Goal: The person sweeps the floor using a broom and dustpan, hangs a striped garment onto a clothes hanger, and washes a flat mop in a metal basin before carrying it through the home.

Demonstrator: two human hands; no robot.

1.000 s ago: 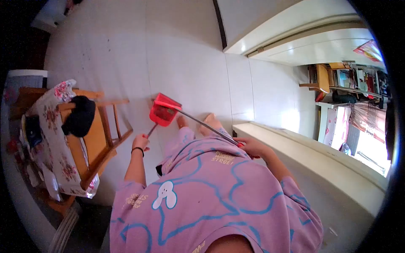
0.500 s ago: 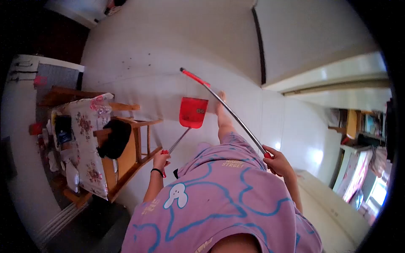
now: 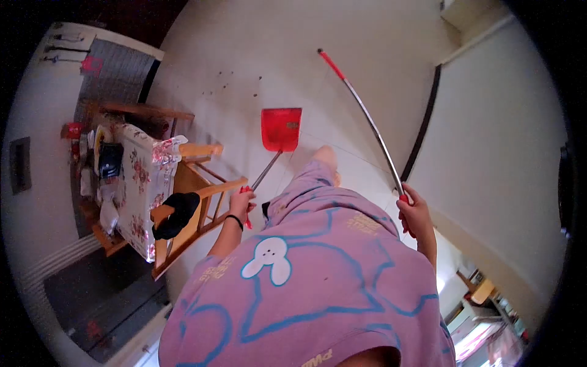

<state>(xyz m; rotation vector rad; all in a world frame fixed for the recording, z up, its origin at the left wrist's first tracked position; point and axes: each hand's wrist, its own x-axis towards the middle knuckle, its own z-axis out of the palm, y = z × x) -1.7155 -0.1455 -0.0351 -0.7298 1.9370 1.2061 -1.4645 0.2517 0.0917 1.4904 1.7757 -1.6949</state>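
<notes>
My left hand [image 3: 241, 204] is closed round the red grip of a dustpan. The red pan [image 3: 281, 129] lies low over the floor ahead of it, joined by a metal rod, with a small greenish mark or bit inside. In my right hand [image 3: 416, 211] is the red-ended handle of a long metal broom [image 3: 374, 129]. Its narrow red head [image 3: 331, 63] points away from me, up and to the right of the pan. Small dark bits [image 3: 255, 95] are scattered on the floor beyond the pan.
At the left stands a table with a flowered cloth [image 3: 137, 183]. Wooden chairs [image 3: 205, 208] stand beside it, one with a black cloth item [image 3: 177, 215] on it. A pale wall or panel [image 3: 489, 147] with a dark bottom edge rises at the right.
The view has turned and moved forward. The broom has swung away from the pan, out to the right and farther forward. The pan now faces the dark bits. Both hands keep their holds.
</notes>
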